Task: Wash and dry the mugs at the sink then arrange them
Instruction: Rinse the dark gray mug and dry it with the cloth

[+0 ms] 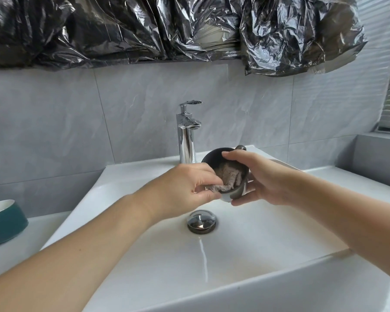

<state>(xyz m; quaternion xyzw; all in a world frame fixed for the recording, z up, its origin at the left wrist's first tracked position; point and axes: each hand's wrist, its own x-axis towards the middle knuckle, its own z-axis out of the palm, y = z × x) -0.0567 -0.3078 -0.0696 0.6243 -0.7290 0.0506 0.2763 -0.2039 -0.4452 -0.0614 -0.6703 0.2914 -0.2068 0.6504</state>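
Observation:
A dark mug [212,157] is held tilted over the white sink [131,174], its mouth turned toward me. My right hand [259,176] grips it around the rim and the side, with the handle poking up behind the fingers. A grey cloth [229,181] is stuffed inside the mug, and my left hand [189,185] pinches the end that hangs over the rim. A green mug with a white inside [7,221] stands on the counter at the far left, partly cut off by the frame's edge.
A chrome tap [187,134] stands at the back of the sink, with no water running from it. The chrome drain plug [202,221] sits in the basin below my hands. Black plastic sheeting [167,30] covers the wall above. A raised grey ledge [378,154] runs along the right.

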